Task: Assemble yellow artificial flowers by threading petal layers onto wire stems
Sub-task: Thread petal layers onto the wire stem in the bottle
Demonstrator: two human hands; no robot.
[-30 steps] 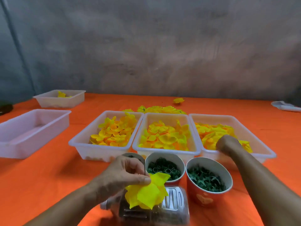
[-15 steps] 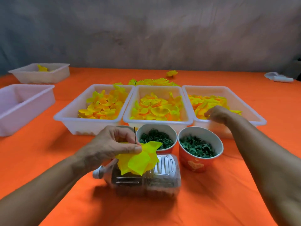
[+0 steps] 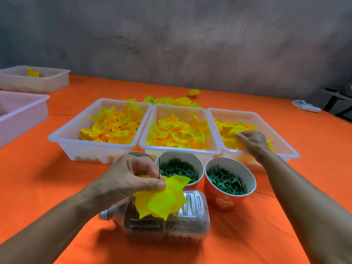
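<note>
The left hand (image 3: 129, 180) is pinching one thin dark wire stem (image 3: 159, 168) between thumb and curled fingers, with the stem standing upright above the thumb and one stack of yellow petal layers (image 3: 162, 199) hanging below the grip. This assembly is hovering directly above one clear plastic bottle (image 3: 163, 220), which is lying on its side on the orange tablecloth (image 3: 38, 187). The right hand (image 3: 251, 143) is reaching into the white tray furthest right of the bottle, its fingers curled onto the loose yellow petals (image 3: 230, 134) there; whether it is actually gripping a petal cannot be told. Just behind the bottle, three cups are standing in a row: one cup (image 3: 137, 155) mostly hidden by the left hand, one cup of green rings (image 3: 179, 168), and one red cup of green spiky pieces (image 3: 228, 180). Behind the cups, three white trays are sitting side by side, edges touching: the left petal tray (image 3: 62, 141), the middle petal tray (image 3: 179, 151) and the right petal tray (image 3: 282, 134), each holding yellow-orange petals. Behind those trays, a heap of finished yellow flowers (image 3: 171, 101) is lying on the cloth. Far to the left of the bottle, two more white trays (image 3: 22, 115) are standing, the rear one holding one yellow piece (image 3: 32, 72).
</note>
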